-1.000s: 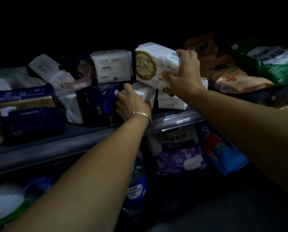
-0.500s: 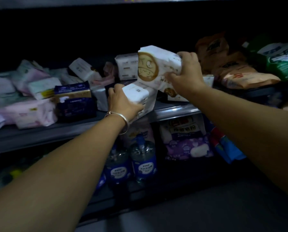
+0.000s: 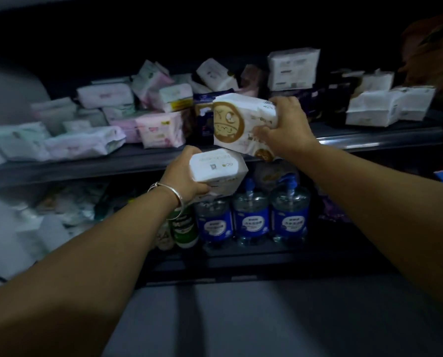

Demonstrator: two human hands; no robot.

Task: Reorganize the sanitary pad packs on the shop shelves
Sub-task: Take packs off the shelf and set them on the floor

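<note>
two packs up: left hand (image 3: 183, 176) grasps plain white pack (image 3: 216, 167), right hand (image 3: 286, 130) grasps gold-print pack (image 3: 241, 122); seat each w/ matching stacks on shelf (image 3: 86, 166), flat, edges squared.

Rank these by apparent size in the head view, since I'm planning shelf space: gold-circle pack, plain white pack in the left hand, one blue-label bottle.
1. Gold-circle pack, largest.
2. White pack and blue-label bottle look alike; the pack is nearer the camera, so unranked.
</note>
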